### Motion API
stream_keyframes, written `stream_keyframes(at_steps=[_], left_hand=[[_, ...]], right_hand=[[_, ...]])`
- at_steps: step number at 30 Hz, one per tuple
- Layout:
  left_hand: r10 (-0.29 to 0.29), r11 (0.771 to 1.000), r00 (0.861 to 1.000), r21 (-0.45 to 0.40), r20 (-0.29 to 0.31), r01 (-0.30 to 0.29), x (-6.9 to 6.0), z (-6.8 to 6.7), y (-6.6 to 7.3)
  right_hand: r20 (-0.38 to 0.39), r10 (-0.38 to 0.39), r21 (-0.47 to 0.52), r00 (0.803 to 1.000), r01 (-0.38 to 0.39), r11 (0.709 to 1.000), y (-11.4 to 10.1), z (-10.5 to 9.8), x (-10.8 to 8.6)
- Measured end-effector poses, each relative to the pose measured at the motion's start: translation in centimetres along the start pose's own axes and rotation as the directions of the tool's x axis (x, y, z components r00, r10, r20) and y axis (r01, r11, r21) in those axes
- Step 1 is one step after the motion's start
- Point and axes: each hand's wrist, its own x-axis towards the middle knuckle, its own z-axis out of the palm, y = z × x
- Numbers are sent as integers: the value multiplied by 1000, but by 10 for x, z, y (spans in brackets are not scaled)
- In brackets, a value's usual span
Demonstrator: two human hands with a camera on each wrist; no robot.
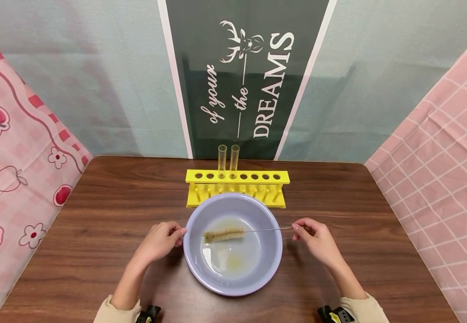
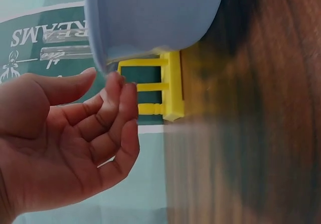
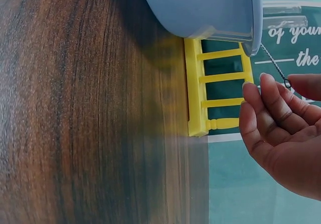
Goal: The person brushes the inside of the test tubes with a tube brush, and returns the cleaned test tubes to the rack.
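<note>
A lavender basin (image 1: 233,289) with shallow, yellowish liquid stands on the table. My left hand (image 1: 160,240) holds the basin's left rim between thumb and fingers; in the left wrist view the hand (image 2: 75,138) has its fingertips at the rim of the basin (image 2: 150,18). The right hand (image 1: 317,240) pinches the looped end of a wire-handled brush (image 1: 223,234), whose tan bristles lie over the inside of the basin. In the right wrist view, thumb and fingers of that hand (image 3: 288,123) close on the wire loop (image 3: 287,83) beside the basin (image 3: 210,8).
Directly behind the basin stands a yellow rack (image 1: 237,177) with two clear test tubes (image 1: 222,161) upright in it, left of its middle. The brown wooden table (image 1: 116,193) meets a printed cloth backdrop (image 1: 136,89) at the back, with pink cloths at both sides.
</note>
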Motion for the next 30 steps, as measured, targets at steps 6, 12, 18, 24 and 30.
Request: stream_keyframes(at_steps=[6,12,18,24,30], left_hand=[[27,995,998,96,-47,-23,6,-15,3],[72,990,994,130,-81,-61,18,-32,16],[122,989,986,99,-113,-111,38,-41,36],[164,984,979,90,-125,-153,63,-41,58],[157,986,981,71,-112,-150,87,-38,77]], right_hand=[[-3,31,-14,1000,-31,999,0,1,1],[10,63,-37,998,-62,997,1,1,2],[21,53,-37,998,-52,998,-3,2,1],[21,75,-34,997,-74,997,-2,3,2],[30,68,-38,997,-67,997,-1,4,2]])
